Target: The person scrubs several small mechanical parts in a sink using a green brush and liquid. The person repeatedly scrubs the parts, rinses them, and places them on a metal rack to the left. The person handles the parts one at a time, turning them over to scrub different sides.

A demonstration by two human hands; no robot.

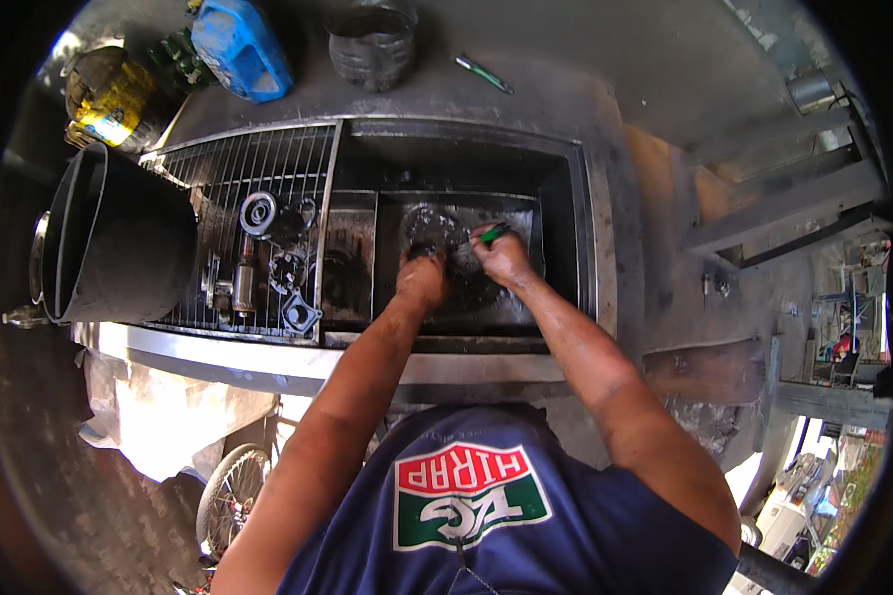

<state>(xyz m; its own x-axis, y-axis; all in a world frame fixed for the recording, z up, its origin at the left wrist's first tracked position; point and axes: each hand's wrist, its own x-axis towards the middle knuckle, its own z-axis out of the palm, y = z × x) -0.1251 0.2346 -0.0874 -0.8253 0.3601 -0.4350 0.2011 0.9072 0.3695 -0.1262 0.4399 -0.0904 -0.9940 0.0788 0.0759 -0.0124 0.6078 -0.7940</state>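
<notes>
Green tool (494, 233) gripped in right hand's fingers (507, 260), inside sink (466, 161).
Left hand (424, 280) also inside sink; cannot tell its fingers' grip.

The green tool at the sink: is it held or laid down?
Held: the right hand is closed around the green tool; its far end cannot be made out.

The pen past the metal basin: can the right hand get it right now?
Probably yes, with a stretch: the pen lies uncovered beyond the basin. The right hand would have to rise over the back edge, and likely put down the green handle it holds first.
</notes>
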